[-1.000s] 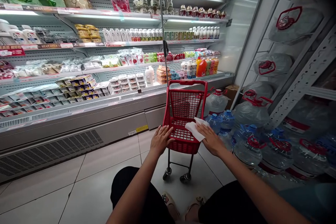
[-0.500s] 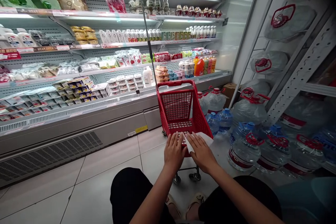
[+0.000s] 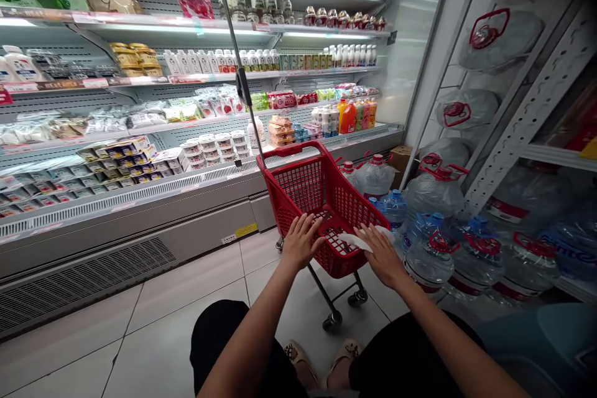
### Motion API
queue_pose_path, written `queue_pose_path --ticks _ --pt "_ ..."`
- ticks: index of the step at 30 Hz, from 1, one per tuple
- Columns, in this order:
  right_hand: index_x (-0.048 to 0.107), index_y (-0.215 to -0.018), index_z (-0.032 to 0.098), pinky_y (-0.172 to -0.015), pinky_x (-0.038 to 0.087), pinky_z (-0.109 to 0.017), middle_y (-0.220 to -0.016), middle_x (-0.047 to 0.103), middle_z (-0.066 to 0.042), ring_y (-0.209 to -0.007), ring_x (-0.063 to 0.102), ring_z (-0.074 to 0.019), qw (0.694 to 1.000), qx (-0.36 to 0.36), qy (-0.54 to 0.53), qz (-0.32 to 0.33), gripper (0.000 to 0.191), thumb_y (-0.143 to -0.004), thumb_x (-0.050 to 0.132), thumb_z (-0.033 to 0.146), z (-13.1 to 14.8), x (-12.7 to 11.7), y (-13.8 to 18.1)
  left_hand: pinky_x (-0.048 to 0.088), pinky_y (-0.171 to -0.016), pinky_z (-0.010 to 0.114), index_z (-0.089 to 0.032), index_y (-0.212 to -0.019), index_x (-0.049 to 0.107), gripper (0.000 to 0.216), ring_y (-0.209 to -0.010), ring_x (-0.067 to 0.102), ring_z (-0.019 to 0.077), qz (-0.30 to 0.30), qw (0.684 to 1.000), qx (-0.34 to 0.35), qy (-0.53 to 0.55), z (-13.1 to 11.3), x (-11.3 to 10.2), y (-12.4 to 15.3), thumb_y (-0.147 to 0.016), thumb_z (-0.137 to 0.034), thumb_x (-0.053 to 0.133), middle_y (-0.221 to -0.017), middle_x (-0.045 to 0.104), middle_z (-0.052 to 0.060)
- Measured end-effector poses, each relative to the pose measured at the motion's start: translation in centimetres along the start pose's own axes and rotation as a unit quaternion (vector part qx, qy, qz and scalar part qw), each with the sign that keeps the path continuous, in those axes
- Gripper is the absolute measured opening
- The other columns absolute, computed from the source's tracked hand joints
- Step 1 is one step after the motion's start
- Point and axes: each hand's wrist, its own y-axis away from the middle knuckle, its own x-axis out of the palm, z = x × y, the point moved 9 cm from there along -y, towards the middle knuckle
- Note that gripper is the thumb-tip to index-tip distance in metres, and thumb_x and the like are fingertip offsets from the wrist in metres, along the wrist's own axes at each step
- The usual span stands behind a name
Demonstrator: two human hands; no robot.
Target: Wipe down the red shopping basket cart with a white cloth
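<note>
A small red shopping cart (image 3: pixel 333 199) with a latticed plastic basket stands tilted in view just ahead of my knees. My left hand (image 3: pixel 301 241) is open at the basket's near left rim, fingers stretched and slightly apart; whether it touches the rim is hard to tell. On the near right corner lies my right hand (image 3: pixel 380 254), fingers extended over a white wipe (image 3: pixel 357 241) that it holds against the rim. Part of the wipe is hidden under the fingers. Apart from its red lattice floor, nothing shows inside the basket.
An open refrigerated display (image 3: pixel 125 211) with stacked dairy cups and bottles runs along the left and back. Large water jugs (image 3: pixel 426 261) crowd the floor at right beside a white metal rack (image 3: pixel 508 137). A bluish-grey object (image 3: pixel 541 348) sits near my right knee.
My hands have moved apart, the right one going right with the wipe, the left slightly left. The cart has turned, so its near end now points more to the right.
</note>
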Motion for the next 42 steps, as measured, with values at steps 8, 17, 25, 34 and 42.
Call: queue_pose_path --ticks 8,17,25,34,42 --pt "0.000 -0.168 0.029 -0.126 0.030 -0.055 -0.168 0.038 -0.006 -0.156 0.031 -0.0272 0.998 0.024 0.038 -0.039 0.076 -0.101 0.032 0.019 6.1 0.2 0.4 0.032 -0.127 0.046 -0.031 -0.167 0.023 0.071 -0.155 0.035 0.0277 -0.072 0.995 -0.052 -0.043 -5.8 0.7 0.7 -0.105 -0.054 0.047 -0.162 0.046 0.007" --pt "0.009 -0.169 0.032 -0.126 0.030 -0.049 -0.172 0.028 0.000 -0.150 0.041 -0.0225 0.999 0.005 0.028 -0.034 0.082 -0.094 0.036 0.013 5.0 -4.2 2.0 0.012 -0.133 0.049 -0.036 -0.165 0.028 0.060 -0.153 0.038 0.0206 -0.053 0.996 0.061 -0.037 -3.8 -2.2 1.4 -0.108 -0.050 0.042 -0.167 0.038 -0.003" --pt "0.023 -0.167 0.025 -0.122 0.033 -0.055 -0.161 0.047 -0.010 -0.145 0.046 -0.0286 0.991 0.107 0.040 -0.072 0.065 -0.102 0.032 0.028 -2.1 -1.7 0.8 0.020 -0.132 0.051 -0.033 -0.154 0.050 0.050 -0.150 0.043 0.0250 -0.074 0.996 -0.008 -0.047 0.7 -3.6 0.1 -0.106 -0.045 0.049 -0.159 0.052 0.000" --pt "0.006 -0.169 0.016 -0.126 0.027 -0.052 -0.164 0.041 -0.014 -0.151 0.035 -0.0289 0.993 -0.059 0.013 -0.099 0.081 -0.096 0.042 0.021 11.4 -0.8 -4.6 0.019 -0.133 0.046 -0.032 -0.163 0.034 0.056 -0.152 0.038 0.0193 -0.057 0.998 0.032 -0.002 -3.5 -5.8 2.1 -0.108 -0.037 0.043 -0.169 0.035 -0.004" --pt "0.011 -0.169 0.023 -0.128 0.025 -0.054 -0.165 0.040 -0.008 -0.154 0.033 -0.0264 0.997 -0.011 -0.011 -0.079 0.080 -0.094 0.037 0.016 6.9 -0.8 -4.6 -0.015 -0.126 0.065 -0.036 -0.160 0.037 0.052 -0.144 0.051 0.0266 -0.092 0.995 0.001 -0.041 2.3 -13.3 4.2 -0.109 -0.036 0.043 -0.162 0.045 0.002"
